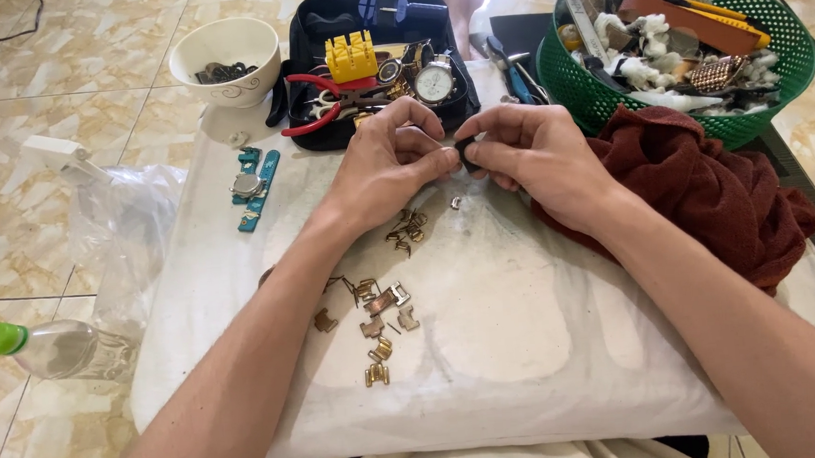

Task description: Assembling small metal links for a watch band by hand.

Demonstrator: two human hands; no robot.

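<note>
Right now both my hands meet over the far half of the white cloth (528, 344). My left hand (394, 159) is curled, thumb and forefinger pinched on a small dark part (466, 152) that sits between the two hands. My right hand (535, 150) is closed on the same part from the 3 o'clock side, fingertips pressed against it. What kind of part it is I cannot tell, as the fingers hide most of it.

Just below the hands, at 6 o'clock, lies a tiny metal piece (455, 202), and at 7 o'clock from it a little heap of gold links (407, 229). More links (380, 320) lie scattered nearer to me, beside my left forearm.

At 12 o'clock from my hands a black tool case (307, 51) stands open, holding red pliers (324, 102), a yellow block (351, 57) and a watch (434, 82) with a white dial. At 11 o'clock a white bowl (227, 56) holds dark bits. At 9 o'clock a watch on a blue strap (252, 187) lies on the cloth. At 2 o'clock a green basket (607, 104) is full of odds and ends, and a dark red towel (707, 192) is bunched at 3 o'clock, touching my right wrist. Down at 8 o'clock, on the tiled floor, lies a clear bottle (52, 347) with a green cap.
</note>
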